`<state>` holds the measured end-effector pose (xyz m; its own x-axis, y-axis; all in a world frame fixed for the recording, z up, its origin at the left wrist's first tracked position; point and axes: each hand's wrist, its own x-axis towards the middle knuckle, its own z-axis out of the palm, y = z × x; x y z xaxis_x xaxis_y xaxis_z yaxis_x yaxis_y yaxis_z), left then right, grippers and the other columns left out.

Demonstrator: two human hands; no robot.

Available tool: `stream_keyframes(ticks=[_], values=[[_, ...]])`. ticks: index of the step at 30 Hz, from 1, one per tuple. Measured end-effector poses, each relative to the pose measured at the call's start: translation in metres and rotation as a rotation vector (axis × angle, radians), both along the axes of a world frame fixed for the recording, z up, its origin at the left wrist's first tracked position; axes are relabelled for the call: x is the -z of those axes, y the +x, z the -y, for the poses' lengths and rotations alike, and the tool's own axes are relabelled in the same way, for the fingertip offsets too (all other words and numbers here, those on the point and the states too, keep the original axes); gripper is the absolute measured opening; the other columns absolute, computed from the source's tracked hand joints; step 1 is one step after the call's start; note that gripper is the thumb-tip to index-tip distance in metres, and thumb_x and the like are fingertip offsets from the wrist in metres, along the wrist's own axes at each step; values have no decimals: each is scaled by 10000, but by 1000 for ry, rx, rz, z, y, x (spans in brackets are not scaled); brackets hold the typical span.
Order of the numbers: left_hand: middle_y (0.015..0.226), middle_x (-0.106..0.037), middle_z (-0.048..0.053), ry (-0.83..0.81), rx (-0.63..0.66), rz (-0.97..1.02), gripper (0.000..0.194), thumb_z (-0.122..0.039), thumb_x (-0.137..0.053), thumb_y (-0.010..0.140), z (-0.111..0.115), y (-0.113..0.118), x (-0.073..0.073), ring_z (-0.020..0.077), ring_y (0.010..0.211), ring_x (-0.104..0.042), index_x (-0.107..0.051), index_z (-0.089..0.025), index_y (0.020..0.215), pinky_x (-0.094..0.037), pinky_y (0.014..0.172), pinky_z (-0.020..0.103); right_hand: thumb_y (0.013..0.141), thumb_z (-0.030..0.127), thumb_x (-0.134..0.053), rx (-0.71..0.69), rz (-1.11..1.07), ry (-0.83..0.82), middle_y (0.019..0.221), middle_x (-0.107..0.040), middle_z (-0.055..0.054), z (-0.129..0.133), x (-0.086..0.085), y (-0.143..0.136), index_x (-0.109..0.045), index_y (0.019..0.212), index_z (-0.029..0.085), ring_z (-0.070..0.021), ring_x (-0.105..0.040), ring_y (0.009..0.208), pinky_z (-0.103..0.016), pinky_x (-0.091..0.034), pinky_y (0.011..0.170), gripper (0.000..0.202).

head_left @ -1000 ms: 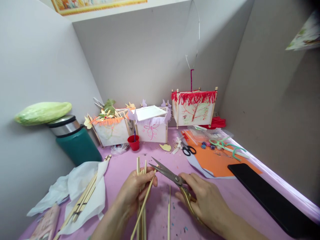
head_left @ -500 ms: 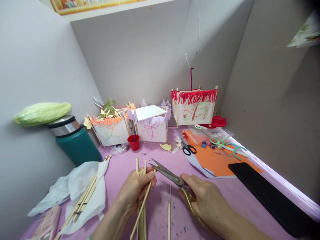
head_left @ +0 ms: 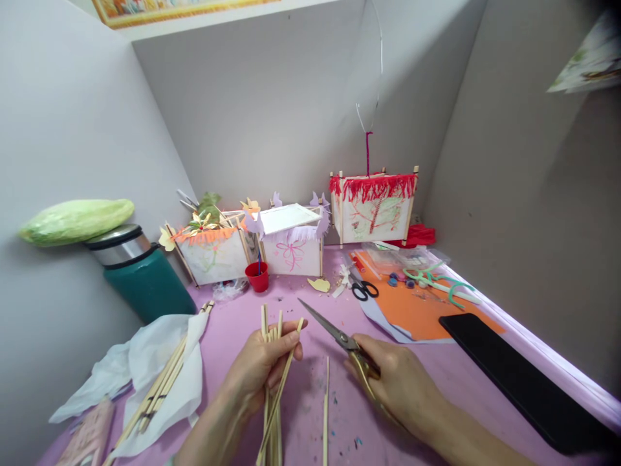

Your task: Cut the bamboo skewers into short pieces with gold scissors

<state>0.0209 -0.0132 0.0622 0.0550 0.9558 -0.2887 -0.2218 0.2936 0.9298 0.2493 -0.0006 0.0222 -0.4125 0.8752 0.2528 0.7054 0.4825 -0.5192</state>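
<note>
Gripped in left hand (head_left: pixel 262 362): slim, pale wooden sticks (head_left: pixel 273 424), one slanting across the rest. Gripped in right hand (head_left: pixel 395 375): steel scissors (head_left: pixel 343 338), gold-handled, blades together, tip near the stick ends. Between hands: open purple tabletop (head_left: pixel 301 414), one loose stick (head_left: pixel 325 414). Beyond: red cup (head_left: pixel 257 278), fringed white boxes (head_left: pixel 294 260); rightward, black slab (head_left: pixel 514 369).

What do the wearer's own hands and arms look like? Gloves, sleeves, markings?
Both the left hand and right hand are bare: no gloves, rings or watch visible. No sleeve covers the visible part of either forearm. A pale sliver by the left forearm may be a cuff; too little shows.
</note>
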Motion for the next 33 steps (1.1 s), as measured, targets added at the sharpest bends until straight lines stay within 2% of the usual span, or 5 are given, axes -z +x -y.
stream_keyframes(ticks=[4, 8, 15, 23, 33], values=[[595, -634, -18, 1, -12, 1, 423, -336, -753, 683, 1, 2, -1, -9, 277, -266, -615, -117, 1018, -105, 304, 165, 851, 355, -567, -18, -12, 6, 797, -647, -25, 0, -6, 1, -593, 955, 222, -170, -579, 675, -256, -397, 607, 171], [569, -631, -13, -4, -33, -22, 305, -353, -756, 670, 0, 3, 0, -7, 271, -253, -603, -136, 820, -112, 303, 170, 841, 377, -595, -39, 73, 9, 850, -635, -41, 3, -6, 0, -582, 1034, 218, -188, -580, 716, -278, -407, 637, 250], [395, -431, -68, 12, 15, -102, 339, -417, -748, 663, 1, 2, 0, -1, 277, -229, -576, -130, 608, -118, 312, 173, 860, 320, -542, -45, 157, 70, 899, -626, -68, 4, -2, 0, -559, 1107, 202, -216, -591, 773, -305, -398, 664, 275], [520, -598, -39, -14, -55, -29, 437, -375, -791, 600, 1, 3, -2, -3, 276, -242, -577, -137, 898, -102, 314, 170, 811, 138, -427, -20, 193, 20, 752, -639, -49, 6, -1, -3, -560, 869, 195, -181, -572, 639, -276, -340, 582, 156], [554, -616, -16, -8, -27, -51, 344, -362, -759, 644, -2, 2, 5, -8, 276, -258, -600, -124, 836, -90, 322, 180, 746, 78, -435, -21, 224, 23, 789, -666, -52, 3, 2, -3, -568, 883, 192, -186, -605, 685, -267, -341, 609, 222]])
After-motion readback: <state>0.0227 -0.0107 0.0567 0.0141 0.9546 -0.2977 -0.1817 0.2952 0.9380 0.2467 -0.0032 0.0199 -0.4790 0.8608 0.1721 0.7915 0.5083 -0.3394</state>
